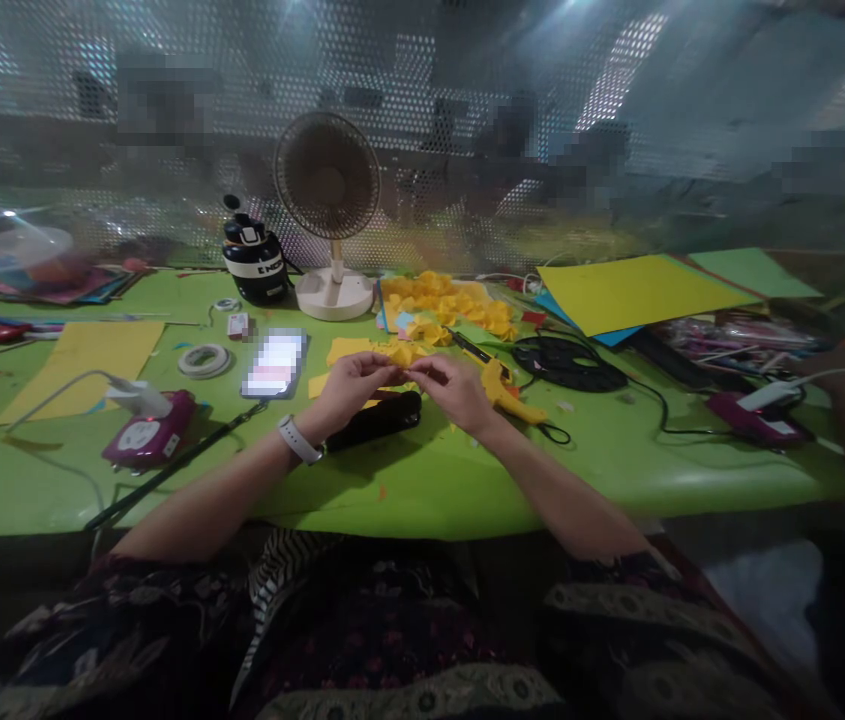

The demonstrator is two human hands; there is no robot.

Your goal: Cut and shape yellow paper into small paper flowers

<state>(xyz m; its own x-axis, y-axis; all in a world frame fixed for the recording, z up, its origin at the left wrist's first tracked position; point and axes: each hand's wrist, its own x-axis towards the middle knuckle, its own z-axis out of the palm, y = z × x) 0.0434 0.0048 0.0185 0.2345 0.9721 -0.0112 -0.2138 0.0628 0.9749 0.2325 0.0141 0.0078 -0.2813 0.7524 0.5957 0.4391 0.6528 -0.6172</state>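
My left hand (351, 388) and my right hand (456, 388) meet over the green table (422, 480), fingers pinched together on a small piece of yellow paper (401, 372). A white watch sits on my left wrist. Under the hands lies a black case (381, 418). A yellow glue gun (506, 390) rests just right of my right hand. Behind the hands lies a pile of yellow paper flowers (444, 305) on yellow scraps.
A small desk fan (328, 215) and a black-and-white mug (253, 262) stand at the back. A phone (274, 362), tape roll (204, 360), pink device (150, 432), yellow sheet (84, 362) lie left. Coloured sheets (636, 290), black cables (568, 362) lie right.
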